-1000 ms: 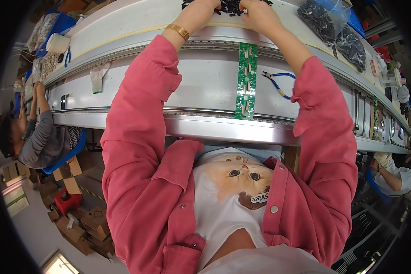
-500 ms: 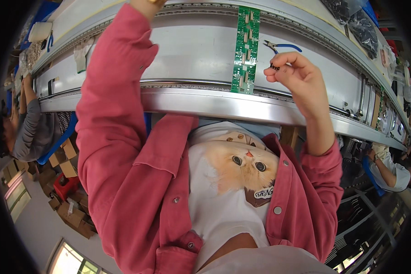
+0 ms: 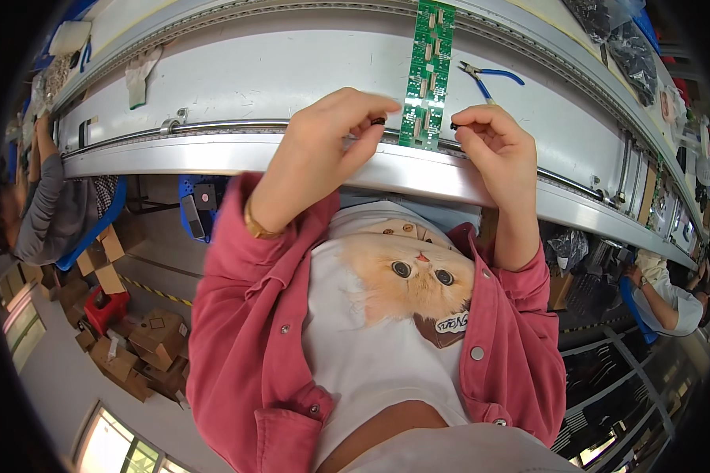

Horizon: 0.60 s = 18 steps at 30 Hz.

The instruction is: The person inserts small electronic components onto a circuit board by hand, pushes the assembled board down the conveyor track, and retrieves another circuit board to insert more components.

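A long strip of green circuit boards [image 3: 427,79] with small upright metal-cased parts lies across the pale work surface, its near end at the metal rail. On the strip's left, my left hand [image 3: 323,146] is closed, with a small black component [image 3: 378,121] pinched between thumb and fingers. Its forefinger reaches close to the board's left edge. Just off the right edge, my right hand [image 3: 498,146] is also closed, its fingertips pinching a small black component [image 3: 454,125]. The exact kind of these black parts is too small to tell.
Blue-handled side cutters [image 3: 489,77] lie to the right of the boards. A white glove [image 3: 140,77] rests at the left. The silver rail [image 3: 237,154] runs along the near edge. Other people sit at the left [image 3: 43,209] and right [image 3: 659,296], and cardboard boxes [image 3: 154,339] stand at lower left.
My left hand has come from the far upper left down to the board's left side, now with a small black component. My right hand has shifted slightly left and nearer.
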Tool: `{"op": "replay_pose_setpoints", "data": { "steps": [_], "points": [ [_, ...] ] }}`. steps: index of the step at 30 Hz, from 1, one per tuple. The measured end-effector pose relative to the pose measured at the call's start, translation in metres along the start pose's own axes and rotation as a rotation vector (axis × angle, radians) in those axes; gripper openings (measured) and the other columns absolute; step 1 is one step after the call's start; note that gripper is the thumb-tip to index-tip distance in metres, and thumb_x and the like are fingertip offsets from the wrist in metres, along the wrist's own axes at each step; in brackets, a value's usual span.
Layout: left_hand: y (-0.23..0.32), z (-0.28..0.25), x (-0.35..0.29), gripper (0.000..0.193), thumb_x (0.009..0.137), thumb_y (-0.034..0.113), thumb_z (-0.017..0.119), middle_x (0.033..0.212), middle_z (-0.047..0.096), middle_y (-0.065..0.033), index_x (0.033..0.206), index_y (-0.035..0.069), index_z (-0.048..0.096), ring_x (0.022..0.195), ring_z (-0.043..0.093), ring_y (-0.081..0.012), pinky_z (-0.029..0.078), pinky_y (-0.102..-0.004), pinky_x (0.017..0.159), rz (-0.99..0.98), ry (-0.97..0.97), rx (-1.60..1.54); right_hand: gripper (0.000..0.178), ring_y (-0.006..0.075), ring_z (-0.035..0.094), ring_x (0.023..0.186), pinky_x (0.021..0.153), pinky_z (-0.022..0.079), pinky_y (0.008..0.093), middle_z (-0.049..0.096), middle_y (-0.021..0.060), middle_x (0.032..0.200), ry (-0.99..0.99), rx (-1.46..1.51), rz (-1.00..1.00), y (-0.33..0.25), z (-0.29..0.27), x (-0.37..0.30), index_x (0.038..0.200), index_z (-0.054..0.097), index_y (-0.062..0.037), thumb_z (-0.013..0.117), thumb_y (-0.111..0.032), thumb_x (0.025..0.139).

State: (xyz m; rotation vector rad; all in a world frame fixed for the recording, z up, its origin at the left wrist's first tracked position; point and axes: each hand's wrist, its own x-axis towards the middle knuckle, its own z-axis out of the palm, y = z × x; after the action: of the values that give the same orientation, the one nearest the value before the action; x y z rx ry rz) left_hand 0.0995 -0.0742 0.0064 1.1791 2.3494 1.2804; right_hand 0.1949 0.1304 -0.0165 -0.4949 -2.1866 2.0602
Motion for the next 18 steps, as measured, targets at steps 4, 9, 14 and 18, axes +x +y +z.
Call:
{"op": "replay_pose_setpoints", "data": {
  "steps": [4, 9, 14, 18],
  "points": [
    [-0.001, 0.016, -0.003, 0.019, 0.076, -0.006, 0.060, 0.089, 0.065, -0.0047, 0.094, 0.002, 0.065, 0.073, 0.058, -0.0132, 0.047, -0.0221, 0.066, -0.136, 0.169, -0.166, 0.018, 0.0134, 0.056, 0.078, 0.072, 0.045, 0.0192, 0.059, 0.0079, 0.096, -0.026, -0.074, -0.095, 0.005, 0.000, -0.001, 0.094, 0.063, 0.0043, 0.056, 0.011, 0.079],
    [-0.002, 0.017, 0.000, 0.018, 0.076, -0.006, 0.061, 0.087, 0.066, -0.0046, 0.093, 0.001, 0.065, 0.073, 0.059, -0.0114, 0.048, -0.0208, 0.068, -0.195, 0.105, -0.283, 0.018, 0.0127, 0.056, 0.080, 0.073, 0.045, 0.0197, 0.061, 0.0068, 0.095, -0.026, -0.116, -0.096, 0.007, 0.001, -0.001, 0.093, 0.064, 0.0034, 0.055, 0.010, 0.079],
    [-0.004, 0.020, 0.001, 0.018, 0.076, -0.006, 0.062, 0.088, 0.065, -0.0048, 0.092, 0.001, 0.066, 0.071, 0.059, -0.0111, 0.047, -0.0204, 0.066, -0.141, 0.107, -0.156, 0.019, 0.0110, 0.055, 0.072, 0.067, 0.046, 0.0198, 0.064, 0.0038, 0.088, 0.028, -0.191, -0.135, 0.004, 0.006, 0.002, 0.091, 0.067, -0.0012, 0.058, 0.007, 0.077],
    [-0.003, 0.023, 0.002, 0.018, 0.076, -0.006, 0.062, 0.087, 0.065, -0.0048, 0.093, 0.001, 0.066, 0.071, 0.058, -0.0115, 0.047, -0.0202, 0.066, -0.180, 0.109, -0.133, 0.023, 0.0111, 0.057, 0.081, 0.074, 0.046, 0.0207, 0.064, 0.0062, 0.093, 0.039, -0.261, -0.086, -0.001, 0.009, 0.006, 0.099, 0.065, 0.0005, 0.056, 0.008, 0.079]
  ]
}}
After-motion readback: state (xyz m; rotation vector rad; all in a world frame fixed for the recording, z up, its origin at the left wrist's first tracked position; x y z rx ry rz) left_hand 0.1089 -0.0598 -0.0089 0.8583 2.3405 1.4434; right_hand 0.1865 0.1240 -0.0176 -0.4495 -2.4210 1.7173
